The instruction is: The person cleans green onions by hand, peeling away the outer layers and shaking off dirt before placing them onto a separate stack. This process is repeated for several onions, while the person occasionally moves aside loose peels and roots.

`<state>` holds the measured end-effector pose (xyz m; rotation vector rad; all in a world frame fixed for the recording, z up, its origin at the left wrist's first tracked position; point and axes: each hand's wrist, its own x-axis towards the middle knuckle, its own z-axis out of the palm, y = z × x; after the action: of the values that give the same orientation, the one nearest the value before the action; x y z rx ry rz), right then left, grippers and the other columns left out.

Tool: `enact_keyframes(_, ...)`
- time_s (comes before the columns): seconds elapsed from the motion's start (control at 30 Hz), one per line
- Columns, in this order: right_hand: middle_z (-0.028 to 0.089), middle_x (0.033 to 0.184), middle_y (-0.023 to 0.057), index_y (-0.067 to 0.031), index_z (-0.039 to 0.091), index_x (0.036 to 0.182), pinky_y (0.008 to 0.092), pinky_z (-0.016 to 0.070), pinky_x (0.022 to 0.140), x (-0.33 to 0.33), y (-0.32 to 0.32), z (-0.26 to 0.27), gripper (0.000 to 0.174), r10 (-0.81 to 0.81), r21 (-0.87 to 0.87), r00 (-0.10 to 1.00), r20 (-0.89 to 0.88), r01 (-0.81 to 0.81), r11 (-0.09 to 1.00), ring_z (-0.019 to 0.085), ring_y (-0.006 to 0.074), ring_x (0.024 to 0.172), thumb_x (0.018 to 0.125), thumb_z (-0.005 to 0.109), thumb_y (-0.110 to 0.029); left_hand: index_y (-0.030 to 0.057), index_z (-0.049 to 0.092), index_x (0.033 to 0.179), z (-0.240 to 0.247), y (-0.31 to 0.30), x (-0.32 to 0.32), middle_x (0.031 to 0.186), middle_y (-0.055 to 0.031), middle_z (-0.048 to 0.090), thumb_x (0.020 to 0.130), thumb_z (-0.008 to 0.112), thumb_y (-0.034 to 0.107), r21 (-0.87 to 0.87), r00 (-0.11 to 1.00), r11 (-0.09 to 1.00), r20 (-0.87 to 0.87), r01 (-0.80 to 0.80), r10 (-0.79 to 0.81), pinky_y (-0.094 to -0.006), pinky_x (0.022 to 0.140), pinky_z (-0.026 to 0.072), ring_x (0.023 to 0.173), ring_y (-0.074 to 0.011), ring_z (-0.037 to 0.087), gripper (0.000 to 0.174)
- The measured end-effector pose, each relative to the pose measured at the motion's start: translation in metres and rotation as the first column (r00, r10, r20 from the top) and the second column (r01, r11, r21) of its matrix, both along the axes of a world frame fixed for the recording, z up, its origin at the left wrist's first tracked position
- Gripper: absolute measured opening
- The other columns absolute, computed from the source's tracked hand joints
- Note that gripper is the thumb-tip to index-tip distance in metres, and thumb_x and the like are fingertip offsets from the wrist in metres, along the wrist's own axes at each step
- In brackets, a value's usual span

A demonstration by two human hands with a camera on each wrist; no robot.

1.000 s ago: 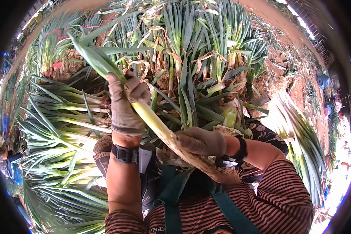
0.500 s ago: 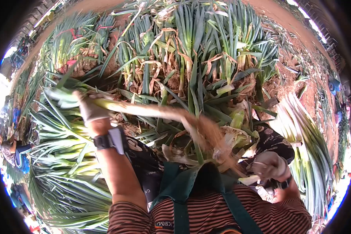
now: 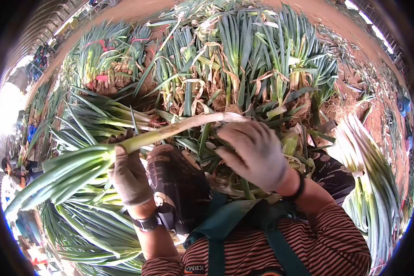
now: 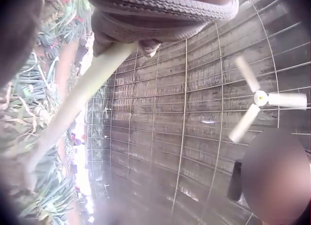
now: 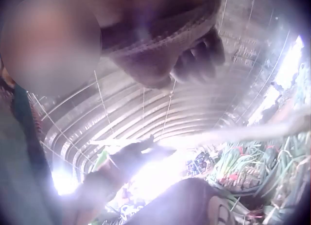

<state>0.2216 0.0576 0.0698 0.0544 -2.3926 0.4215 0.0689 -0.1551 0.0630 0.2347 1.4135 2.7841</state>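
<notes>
In the head view my gloved left hand grips a long green onion around its pale green part, just above the leaves. The leaves fan down to the left, while the white stalk bends up to the right. Close by the stalk's root end is my gloved right hand, fingers loosely extended and overlapping the stalk's end in this view. From the right wrist, that hand has bent fingers with nothing in them, and the stalk passes apart from it. The left wrist view has the stalk emerging below the glove.
Bunches of green onions stand upright with roots at the back. Loose onions lie in piles at the left and right. Stripped leaves lie between the knees. A ceiling fan hangs overhead.
Both hands held the onion at first; then my right hand let go and drew right. The onion has swung, root end now up and right, leaves down left. My right hand has come back toward it.
</notes>
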Motion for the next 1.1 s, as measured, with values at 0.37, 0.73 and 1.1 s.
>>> enact_keyframes(0.37, 0.061, 0.082, 0.0077, -0.0036, 0.051, 0.109, 0.0355, 0.0488, 0.052, -0.124, -0.064, -0.056, 0.044, -0.128, -0.058, 0.955, 0.269, 0.148, 0.987, 0.064, 0.0235, 0.070, 0.085, 0.065, -0.038, -0.0029, 0.048, 0.123, -0.054, -0.017, 0.037, 0.115, -0.0129, 0.056, 0.094, 0.058, 0.008, -0.034, 0.991, 0.995, 0.096, 0.095, -0.091, -0.0444, 0.105, 0.0433, 0.114, -0.0291, 0.057, 0.033)
enact_keyframes(0.73, 0.062, 0.080, 0.0073, -0.0059, 0.054, 0.105, 0.0351, 0.0507, 0.059, -0.105, -0.004, -0.050, 0.032, -0.254, 0.191, 0.945, 0.203, 0.217, 0.957, 0.063, 0.0200, 0.067, 0.084, 0.068, -0.026, 0.0014, 0.048, 0.123, -0.051, -0.037, 0.046, 0.114, -0.0126, 0.056, 0.086, 0.070, 0.011, -0.239, 0.995, 0.967, 0.069, 0.082, -0.068, -0.0439, 0.098, 0.0486, 0.112, -0.0281, 0.057, 0.044)
enact_keyframes(1.1, 0.067, 0.073, 0.0072, -0.0043, 0.058, 0.099, 0.0356, 0.0507, 0.052, -0.130, -0.012, -0.054, 0.036, -0.011, -0.065, 0.973, 0.233, 0.027, 0.997, 0.067, 0.0255, 0.063, 0.085, 0.069, -0.036, -0.0050, 0.046, 0.128, -0.043, -0.033, 0.042, 0.117, -0.0157, 0.056, 0.091, 0.066, 0.032, -0.290, 0.994, 0.950, 0.040, 0.112, -0.105, -0.0405, 0.093, 0.0516, 0.109, -0.0272, 0.057, 0.056)
